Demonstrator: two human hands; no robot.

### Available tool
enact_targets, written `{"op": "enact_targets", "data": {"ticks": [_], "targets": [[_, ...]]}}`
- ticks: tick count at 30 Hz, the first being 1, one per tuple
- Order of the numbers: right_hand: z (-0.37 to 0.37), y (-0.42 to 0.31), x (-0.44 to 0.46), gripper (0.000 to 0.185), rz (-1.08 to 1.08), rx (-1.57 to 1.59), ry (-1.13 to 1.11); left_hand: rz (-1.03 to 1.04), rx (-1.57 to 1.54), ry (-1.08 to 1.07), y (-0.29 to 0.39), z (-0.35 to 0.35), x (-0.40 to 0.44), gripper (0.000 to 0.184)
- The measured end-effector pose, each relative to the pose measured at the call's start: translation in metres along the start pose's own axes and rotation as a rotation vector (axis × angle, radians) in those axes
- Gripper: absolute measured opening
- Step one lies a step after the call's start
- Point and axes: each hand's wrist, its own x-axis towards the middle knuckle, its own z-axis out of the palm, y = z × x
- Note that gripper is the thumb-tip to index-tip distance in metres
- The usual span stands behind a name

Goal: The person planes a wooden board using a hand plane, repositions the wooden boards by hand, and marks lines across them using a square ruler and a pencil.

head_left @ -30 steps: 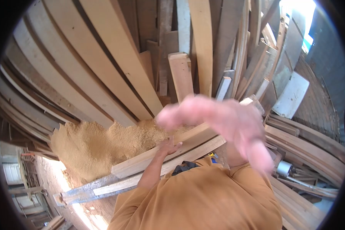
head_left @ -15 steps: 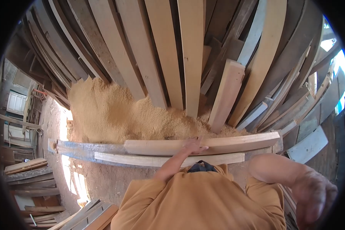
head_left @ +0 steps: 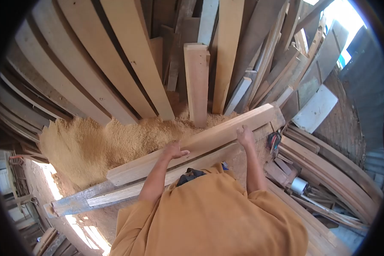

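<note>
A thick pale wooden plank (head_left: 209, 138) lies lengthwise across a low, worn bench (head_left: 74, 199) in front of me. My left hand (head_left: 173, 150) is closed over the plank left of its middle, with the thumb on the near side and the fingers over the far edge. Toward the plank's right end, my right hand (head_left: 245, 136) grips it, fingertips on its top. Along the near side of the bench rests a second, thinner board (head_left: 119, 195), partly behind my left forearm.
A heap of sawdust (head_left: 85, 145) lies beyond the bench. Several long boards (head_left: 123, 55) lean upright behind it, with a short thick post (head_left: 198, 85) among them. To my right are stacked curved timbers (head_left: 328, 170), a white cylinder (head_left: 298, 185) and a dark coiled item (head_left: 273, 140).
My right hand has come from the far right, away from the wood, onto the plank. My left hand stays on it. The view has turned to the right.
</note>
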Motion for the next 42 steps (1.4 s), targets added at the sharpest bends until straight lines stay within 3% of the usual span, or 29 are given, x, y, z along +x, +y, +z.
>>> {"op": "enact_targets", "data": {"ticks": [3, 6, 12, 19, 22, 25, 28, 30, 36, 39, 42], "targets": [[-0.001, 0.039, -0.019, 0.042, 0.098, 0.075, -0.119, 0.011, -0.006, -0.025, 0.002, -0.008, 0.004, 0.100], [0.021, 0.087, -0.023, 0.041, 0.117, -0.076, -0.219, 0.050, -0.009, -0.035, -0.009, -0.003, 0.017, 0.099], [0.042, 0.088, -0.030, 0.039, 0.237, 0.256, -0.194, -0.157, -0.226, -0.099, -0.023, 0.000, 0.033, 0.100], [0.044, 0.086, -0.012, 0.039, 0.264, 0.213, -0.255, -0.194, -0.336, -0.104, 0.007, -0.029, -0.001, 0.102], [0.051, 0.092, -0.005, 0.040, 0.271, 0.236, -0.254, -0.027, -0.043, -0.155, -0.001, -0.021, 0.009, 0.107], [0.079, 0.130, 0.008, 0.041, 0.281, 0.327, -0.260, -0.032, -0.001, -0.153, 0.002, -0.019, 0.006, 0.111], [0.059, 0.109, 0.001, 0.041, 0.282, 0.428, -0.315, 0.016, -0.046, -0.023, -0.007, 0.003, 0.007, 0.105], [0.044, 0.083, -0.006, 0.041, 0.254, 0.300, -0.298, -0.009, -0.068, -0.007, -0.004, 0.002, 0.002, 0.100], [0.068, 0.120, 0.011, 0.026, 0.387, 0.484, -0.361, -0.034, -0.127, 0.026, 0.000, 0.002, -0.010, 0.093], [0.055, 0.105, 0.018, 0.030, 0.415, 0.354, -0.471, -0.034, -0.087, 0.033, 0.007, -0.005, -0.020, 0.092], [0.068, 0.112, 0.026, 0.028, 0.440, 0.418, -0.407, -0.038, -0.083, 0.045, 0.007, 0.000, -0.019, 0.091]]}}
